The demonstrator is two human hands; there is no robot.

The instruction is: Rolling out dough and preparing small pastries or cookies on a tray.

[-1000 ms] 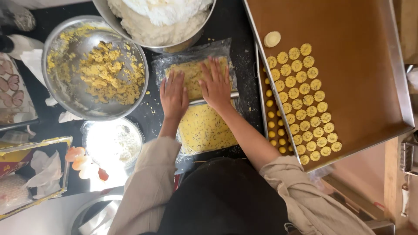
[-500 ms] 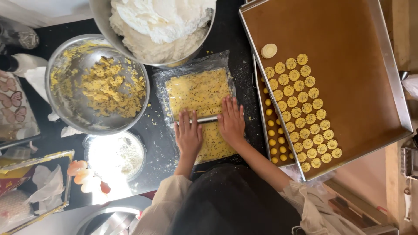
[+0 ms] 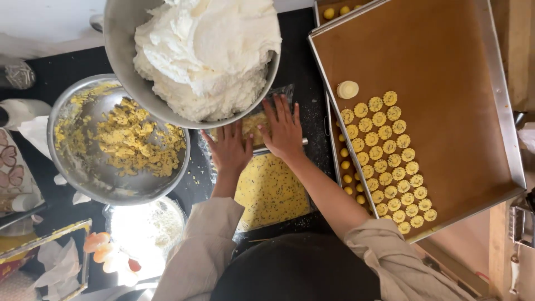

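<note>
— The flat sheet of speckled yellow dough in its clear plastic bag [image 3: 270, 189] lay on the black counter [image 3: 304, 72] right in front of you. Where were your hands?

— Your left hand [image 3: 229, 149] and your right hand [image 3: 284, 128] were both flat, fingers spread, pressing down on a thin metal rolling rod [image 3: 295, 144] that crossed the far part of the dough; neither hand was closed around it.

— And the packages?

— The clear bag's far end ran under the big steel bowl of white cream [image 3: 200, 56]. At your left, by the counter's edge, you had a flat packet with a pale floral print [image 3: 11, 173], and nearer you a yellow-edged rectangular box [image 3: 47, 253].

— Anything else?

— A steel bowl of yellow crumbs [image 3: 117, 142] sat beside your left hand, and a brown-lined baking tray [image 3: 429, 72] with rows of small round yellow biscuits [image 3: 390, 161] stood at your right.
</note>
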